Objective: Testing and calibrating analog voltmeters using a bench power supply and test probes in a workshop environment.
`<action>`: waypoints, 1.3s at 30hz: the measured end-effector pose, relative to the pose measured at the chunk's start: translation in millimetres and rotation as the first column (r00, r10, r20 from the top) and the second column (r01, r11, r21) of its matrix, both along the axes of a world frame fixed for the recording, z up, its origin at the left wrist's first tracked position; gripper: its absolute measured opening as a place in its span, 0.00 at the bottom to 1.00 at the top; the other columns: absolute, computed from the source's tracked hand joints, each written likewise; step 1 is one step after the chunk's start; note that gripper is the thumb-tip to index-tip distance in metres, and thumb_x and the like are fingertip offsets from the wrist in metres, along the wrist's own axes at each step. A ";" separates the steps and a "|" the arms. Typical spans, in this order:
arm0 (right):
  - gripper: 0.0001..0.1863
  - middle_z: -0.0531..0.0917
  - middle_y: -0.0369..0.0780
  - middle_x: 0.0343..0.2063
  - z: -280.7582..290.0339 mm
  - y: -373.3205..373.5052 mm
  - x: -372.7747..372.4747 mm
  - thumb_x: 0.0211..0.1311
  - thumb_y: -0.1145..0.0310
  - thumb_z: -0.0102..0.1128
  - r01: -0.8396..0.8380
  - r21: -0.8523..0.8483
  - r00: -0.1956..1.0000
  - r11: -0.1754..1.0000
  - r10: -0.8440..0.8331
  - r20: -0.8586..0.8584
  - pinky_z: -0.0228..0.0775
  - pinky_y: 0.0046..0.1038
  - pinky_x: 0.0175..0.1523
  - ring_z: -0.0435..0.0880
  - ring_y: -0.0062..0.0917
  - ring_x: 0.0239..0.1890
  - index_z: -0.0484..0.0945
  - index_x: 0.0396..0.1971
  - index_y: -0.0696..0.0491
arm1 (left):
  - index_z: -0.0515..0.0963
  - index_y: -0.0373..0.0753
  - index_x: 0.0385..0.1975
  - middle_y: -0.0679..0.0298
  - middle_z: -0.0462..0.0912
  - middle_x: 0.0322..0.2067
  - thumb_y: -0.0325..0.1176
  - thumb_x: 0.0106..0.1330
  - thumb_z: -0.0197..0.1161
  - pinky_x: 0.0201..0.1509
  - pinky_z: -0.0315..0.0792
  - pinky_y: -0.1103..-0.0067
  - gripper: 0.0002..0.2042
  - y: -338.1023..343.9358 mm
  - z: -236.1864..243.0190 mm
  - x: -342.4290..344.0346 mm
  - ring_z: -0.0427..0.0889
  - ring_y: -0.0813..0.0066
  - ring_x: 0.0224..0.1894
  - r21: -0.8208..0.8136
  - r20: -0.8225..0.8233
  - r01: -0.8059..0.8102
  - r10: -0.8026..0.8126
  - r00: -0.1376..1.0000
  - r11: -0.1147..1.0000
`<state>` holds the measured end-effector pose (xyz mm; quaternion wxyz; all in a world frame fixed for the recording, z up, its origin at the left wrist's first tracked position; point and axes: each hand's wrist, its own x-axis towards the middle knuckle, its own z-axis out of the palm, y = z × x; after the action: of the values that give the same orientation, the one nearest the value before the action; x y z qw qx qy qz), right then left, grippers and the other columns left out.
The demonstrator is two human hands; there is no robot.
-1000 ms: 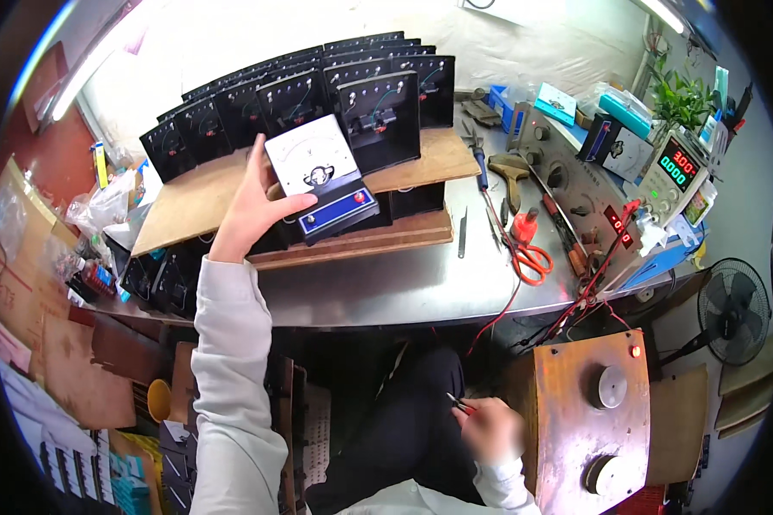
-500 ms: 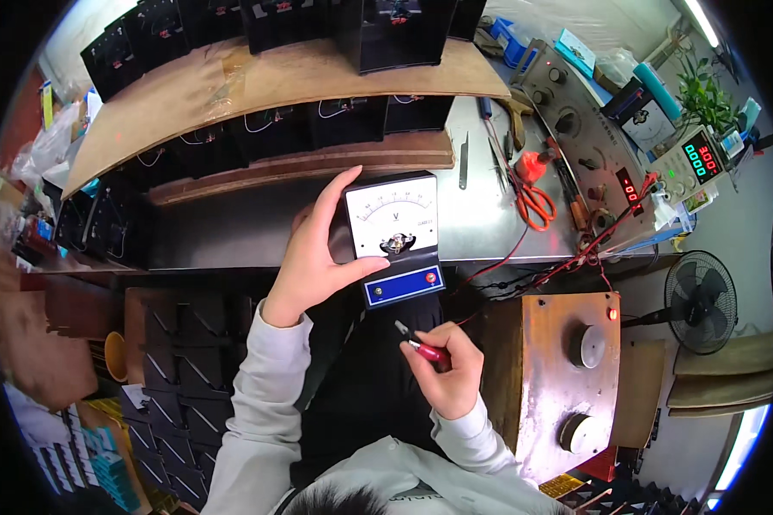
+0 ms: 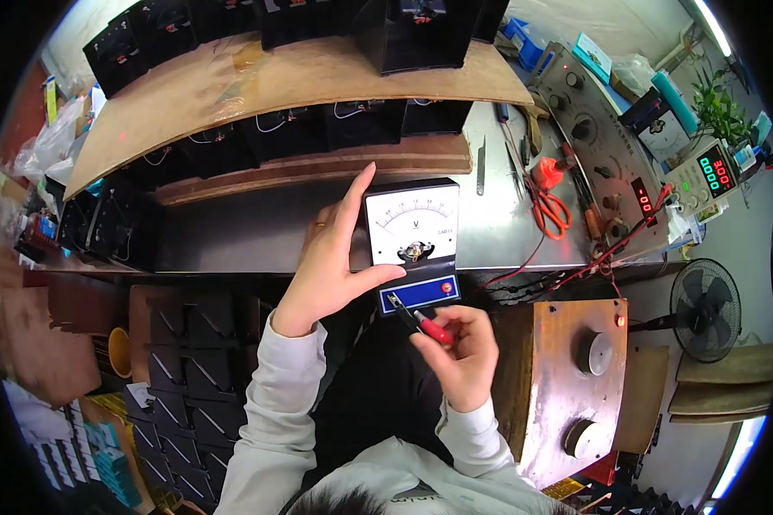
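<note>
My left hand [image 3: 331,262] holds a black analogue meter [image 3: 412,243] by its left side at the near edge of the metal bench [image 3: 232,240]. The meter has a white dial face and a blue front strip with terminals. My right hand [image 3: 459,348] pinches a red-sleeved clip lead [image 3: 421,320] whose tip touches the left terminal on the blue strip.
More black meters stand on a wooden shelf [image 3: 275,81] and under it. Orange scissors [image 3: 548,206], tools, a grey control panel [image 3: 597,137] and a power supply with a lit display [image 3: 713,172] lie right. A rusty box with knobs [image 3: 571,386] and a fan [image 3: 704,305] stand lower right.
The meter came off the shelf down to the bench's near edge in my left hand. My right hand has risen and put the red clip to the meter's terminal.
</note>
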<state>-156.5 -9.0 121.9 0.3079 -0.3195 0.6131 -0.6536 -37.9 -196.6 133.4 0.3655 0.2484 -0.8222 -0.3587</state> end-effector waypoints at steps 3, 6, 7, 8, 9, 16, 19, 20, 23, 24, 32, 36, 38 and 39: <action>0.14 0.80 0.35 0.36 0.3 8.0 -18.9 0.55 0.84 0.72 0.041 -0.071 0.999 0.997 -0.042 -0.010 0.71 0.18 0.41 0.78 0.14 0.35 0.76 0.37 0.57 | 0.52 0.45 0.75 0.47 0.74 0.60 0.39 0.47 0.79 0.68 0.61 0.64 0.54 -1.4 -4.9 -2.6 0.72 0.47 0.61 0.071 -0.062 0.025 -0.021 0.998 0.997; 0.11 0.80 0.39 0.26 -1.8 4.1 -39.4 0.51 0.82 0.74 0.097 -0.103 0.889 0.990 -0.132 -0.438 0.68 0.20 0.33 0.77 0.20 0.27 0.77 0.29 0.59 | 0.53 0.46 0.75 0.49 0.75 0.60 0.38 0.47 0.80 0.67 0.61 0.64 0.54 -0.2 -5.4 -2.5 0.72 0.50 0.61 0.118 -0.045 0.006 0.000 0.999 0.993; 0.11 0.80 0.39 0.26 4.2 0.9 -42.4 0.51 0.82 0.74 0.113 -0.102 0.889 0.988 -0.146 -0.433 0.68 0.20 0.33 0.77 0.20 0.27 0.77 0.29 0.59 | 0.53 0.46 0.76 0.50 0.75 0.59 0.37 0.47 0.80 0.67 0.61 0.65 0.54 -0.4 -5.2 -0.9 0.72 0.51 0.61 0.147 -0.070 0.019 -0.009 0.997 0.989; 0.11 0.79 0.40 0.24 10.3 -3.1 -45.5 0.51 0.82 0.75 0.073 -0.091 0.839 0.993 -0.111 -0.533 0.68 0.22 0.31 0.77 0.23 0.25 0.77 0.28 0.60 | 0.52 0.46 0.76 0.50 0.76 0.58 0.36 0.47 0.80 0.68 0.61 0.65 0.54 0.3 -4.9 0.1 0.72 0.52 0.60 0.217 -0.074 0.030 -0.015 0.997 0.976; 0.12 0.78 0.41 0.22 13.1 -5.1 -47.8 0.50 0.81 0.75 0.033 -0.075 0.777 0.997 -0.073 -0.625 0.67 0.24 0.29 0.77 0.25 0.23 0.77 0.27 0.60 | 0.52 0.46 0.76 0.50 0.76 0.57 0.35 0.47 0.80 0.68 0.61 0.66 0.54 1.3 -5.1 0.4 0.72 0.53 0.60 0.251 -0.094 0.045 -0.022 0.995 0.967; 0.11 0.81 0.38 0.25 5.9 -9.8 -41.6 0.52 0.78 0.76 0.140 0.052 0.884 0.989 -0.101 -0.456 0.70 0.20 0.29 0.79 0.20 0.24 0.79 0.31 0.59 | 0.51 0.45 0.76 0.51 0.76 0.56 0.34 0.47 0.80 0.67 0.62 0.66 0.55 2.4 -5.9 -5.2 0.73 0.55 0.59 0.239 -0.081 0.045 -0.027 0.996 0.970; 0.10 0.83 0.36 0.30 -0.1 -8.1 -42.7 0.53 0.81 0.73 0.119 0.009 0.905 0.993 -0.104 -0.412 0.71 0.18 0.35 0.78 0.14 0.29 0.80 0.33 0.60 | 0.51 0.43 0.75 0.52 0.77 0.55 0.33 0.48 0.80 0.66 0.64 0.67 0.54 1.1 -7.0 -6.9 0.75 0.58 0.59 0.248 -0.114 0.064 -0.037 0.993 0.967; 0.10 0.83 0.36 0.30 -1.1 -8.8 -43.1 0.53 0.81 0.73 0.117 0.009 0.907 0.993 -0.103 -0.408 0.71 0.18 0.35 0.78 0.14 0.29 0.80 0.33 0.60 | 0.51 0.43 0.75 0.52 0.77 0.55 0.33 0.48 0.80 0.66 0.64 0.67 0.54 0.6 -7.1 -8.5 0.75 0.58 0.59 0.248 -0.109 0.061 -0.035 0.993 0.967; 0.11 0.83 0.36 0.30 -1.5 -11.8 -42.9 0.53 0.81 0.73 0.109 -0.017 0.909 0.994 -0.106 -0.404 0.71 0.18 0.36 0.78 0.15 0.29 0.80 0.35 0.60 | 0.52 0.42 0.75 0.52 0.77 0.55 0.30 0.48 0.80 0.65 0.66 0.69 0.53 -1.4 -4.5 -11.0 0.76 0.61 0.59 0.299 -0.225 0.140 -0.073 0.972 0.944; 0.11 0.83 0.37 0.31 -0.5 -12.9 -42.5 0.53 0.81 0.73 0.104 -0.011 0.910 0.995 -0.100 -0.402 0.71 0.18 0.36 0.79 0.15 0.30 0.80 0.35 0.60 | 0.52 0.41 0.75 0.52 0.77 0.55 0.29 0.48 0.80 0.65 0.66 0.70 0.53 -2.2 -2.9 -10.0 0.77 0.62 0.59 0.317 -0.237 0.142 -0.067 0.969 0.938; 0.32 0.79 0.47 0.52 12.9 -17.1 -36.3 0.43 0.70 0.82 0.082 -0.147 0.833 0.986 -0.149 -0.533 0.76 0.30 0.48 0.81 0.35 0.49 0.77 0.51 0.58 | 0.53 0.40 0.75 0.54 0.77 0.56 0.26 0.46 0.80 0.66 0.67 0.72 0.54 0.4 0.1 4.1 0.75 0.66 0.60 0.293 -0.224 0.156 -0.091 0.970 0.943; 0.62 0.70 0.59 0.59 10.2 -14.0 -30.6 0.38 0.54 0.83 0.081 0.042 0.608 0.996 -0.016 -0.794 0.67 0.45 0.62 0.72 0.53 0.60 0.54 0.67 0.71 | 0.57 0.37 0.73 0.51 0.70 0.59 0.29 0.44 0.81 0.61 0.71 0.68 0.52 40.9 -4.9 -15.6 0.73 0.59 0.60 0.140 -0.121 0.004 0.014 0.993 0.990; 0.65 0.68 0.59 0.61 -14.9 -5.5 -23.9 0.35 0.57 0.81 0.175 0.001 0.640 0.985 -0.113 -0.760 0.66 0.44 0.61 0.70 0.53 0.62 0.49 0.70 0.70 | 0.63 0.34 0.69 0.46 0.71 0.57 0.38 0.44 0.81 0.62 0.64 0.59 0.49 80.1 -5.0 -26.5 0.69 0.46 0.58 -0.322 0.002 -0.136 0.144 0.990 0.937; 0.65 0.68 0.58 0.61 -19.6 4.7 -28.7 0.35 0.57 0.80 0.160 -0.032 0.697 0.987 -0.136 -0.704 0.65 0.43 0.62 0.70 0.52 0.62 0.48 0.71 0.69 | 0.63 0.33 0.69 0.44 0.70 0.57 0.41 0.47 0.80 0.62 0.63 0.57 0.47 97.7 1.6 -27.5 0.68 0.43 0.58 -0.454 0.086 -0.111 0.167 0.982 0.884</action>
<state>-185.2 -4.3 102.3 0.0029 -0.4890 0.7179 -0.4955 -65.4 -98.9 135.0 0.3865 0.2375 -0.8834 -0.1171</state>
